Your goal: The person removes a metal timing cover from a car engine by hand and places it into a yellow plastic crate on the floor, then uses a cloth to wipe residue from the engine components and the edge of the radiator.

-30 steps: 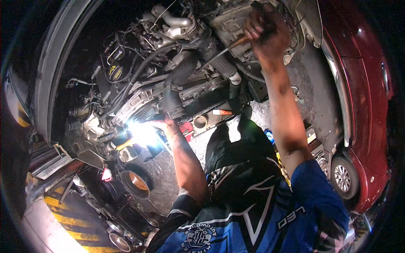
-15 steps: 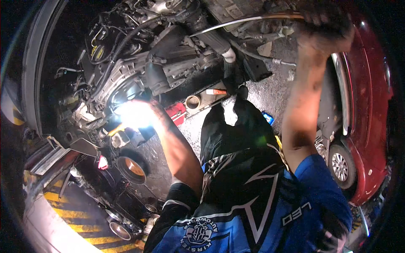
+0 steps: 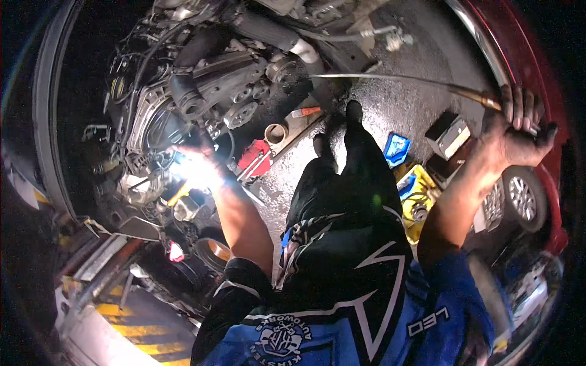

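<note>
A long metal rod is clasped at its wooden handle end by the right hand, its tip lodged beyond in the engine. A lit work light is gripped by the left hand, its glare hiding the fingers. A slip is judged possible should the greasy rod jump; hoses crowd the tip.
</note>
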Available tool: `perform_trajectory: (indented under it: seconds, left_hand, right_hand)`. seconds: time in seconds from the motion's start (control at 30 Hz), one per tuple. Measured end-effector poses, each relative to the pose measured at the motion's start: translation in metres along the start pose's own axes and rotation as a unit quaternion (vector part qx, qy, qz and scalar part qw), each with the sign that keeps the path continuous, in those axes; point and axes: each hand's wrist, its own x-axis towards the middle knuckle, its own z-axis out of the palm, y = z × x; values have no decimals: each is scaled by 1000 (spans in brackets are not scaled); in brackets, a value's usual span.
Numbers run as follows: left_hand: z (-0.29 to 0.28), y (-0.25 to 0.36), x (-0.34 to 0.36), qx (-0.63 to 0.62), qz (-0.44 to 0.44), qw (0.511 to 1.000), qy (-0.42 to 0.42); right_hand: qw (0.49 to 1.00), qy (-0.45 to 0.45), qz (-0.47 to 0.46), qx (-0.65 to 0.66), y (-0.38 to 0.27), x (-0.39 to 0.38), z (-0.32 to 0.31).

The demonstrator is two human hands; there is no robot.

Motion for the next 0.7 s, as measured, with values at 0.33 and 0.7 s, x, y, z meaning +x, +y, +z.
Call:
perform_trajectory:
  seconds: [0.33,0.7]
  left_hand:
    - [-39,18,16,-197,-163,960,-111]
    - [-23,50,-21,140,-114,982,-46]
  right_hand:
    - [900,397,-170,-64,-28,-226,-110]
    - [724,689,-38,1,20,-443,-200]
